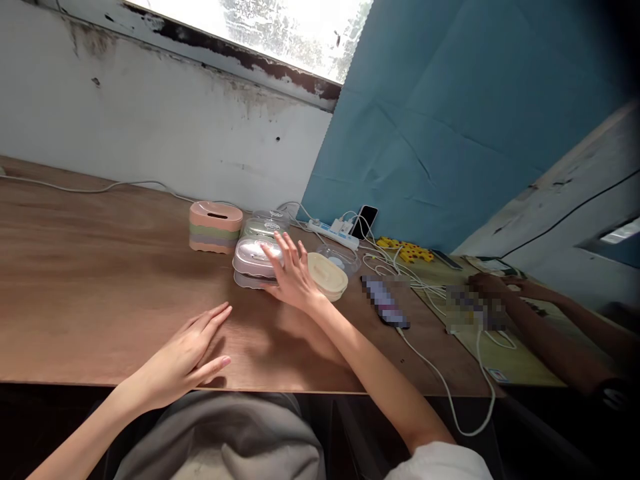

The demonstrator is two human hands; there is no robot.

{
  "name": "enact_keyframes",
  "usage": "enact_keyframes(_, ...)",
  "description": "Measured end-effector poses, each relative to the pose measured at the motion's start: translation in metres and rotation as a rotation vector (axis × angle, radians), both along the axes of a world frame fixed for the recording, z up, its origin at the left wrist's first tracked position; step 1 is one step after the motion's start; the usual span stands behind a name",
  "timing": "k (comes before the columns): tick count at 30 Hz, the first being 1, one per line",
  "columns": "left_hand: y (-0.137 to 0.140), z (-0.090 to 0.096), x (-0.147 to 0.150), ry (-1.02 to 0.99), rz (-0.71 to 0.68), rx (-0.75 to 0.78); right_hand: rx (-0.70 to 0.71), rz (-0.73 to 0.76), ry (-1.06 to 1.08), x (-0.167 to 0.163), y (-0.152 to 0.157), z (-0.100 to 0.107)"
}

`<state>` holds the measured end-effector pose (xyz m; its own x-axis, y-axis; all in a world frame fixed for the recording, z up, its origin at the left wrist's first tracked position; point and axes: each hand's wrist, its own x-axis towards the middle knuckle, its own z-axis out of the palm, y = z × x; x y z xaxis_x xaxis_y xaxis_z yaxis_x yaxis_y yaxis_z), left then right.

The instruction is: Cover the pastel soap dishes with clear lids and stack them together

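Observation:
My right hand (293, 277), fingers spread, is at the right side of a pink oval box with a clear lid (253, 257), which sits on a grey one. Whether the fingertips press on it or only hover I cannot tell. Behind stand more clear-lidded boxes (265, 225), partly covered by that hand. A cream oval box (327, 275) lies just right of my wrist. To the left is a stack of oval trays (216, 228) in peach, green and grey, with a slot in the top one. My left hand (193, 347) rests near the table's front edge, fingers extended, holding nothing.
A white power strip (333, 235) with plugs and tangled cables lies by the wall, beside an upright phone (364, 221). Another phone (385, 301) is charging on the wooden table (100, 293). A yellow patterned item (405, 250) lies behind. Another person's hands (493, 285) are at the right.

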<state>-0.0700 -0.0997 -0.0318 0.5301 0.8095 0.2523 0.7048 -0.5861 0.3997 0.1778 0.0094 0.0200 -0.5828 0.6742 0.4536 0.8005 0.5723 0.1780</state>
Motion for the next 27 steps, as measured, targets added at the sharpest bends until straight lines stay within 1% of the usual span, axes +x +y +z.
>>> enact_keyframes(2, 0.0, -0.001, 0.0, 0.006, 0.003, 0.006, 0.046, 0.06, -0.093, -0.009, -0.005, -0.005)
enact_keyframes(4, 0.001, -0.001, -0.001, 0.018, 0.002, 0.003, 0.066, 0.087, -0.135, -0.016, -0.006, -0.01)
enact_keyframes(8, 0.0, 0.001, 0.0, 0.048, -0.007, -0.019, 0.055, 0.062, -0.13, -0.022, 0.001, -0.017)
enact_keyframes(13, 0.0, 0.004, 0.001, 0.034, -0.017, 0.003, 0.034, 0.06, -0.134, -0.018, 0.012, -0.017)
enact_keyframes(19, 0.002, 0.001, 0.001, 0.062, -0.024, -0.018, 0.01, 0.025, -0.145, -0.012, 0.038, -0.017)
enact_keyframes(24, 0.002, 0.002, 0.001, 0.058, -0.032, -0.004, -0.005, 0.012, -0.168, -0.008, 0.063, -0.016)
enact_keyframes(27, 0.001, 0.002, 0.0, 0.06, -0.042, -0.026, -0.005, -0.005, -0.181, -0.007, 0.075, -0.015)
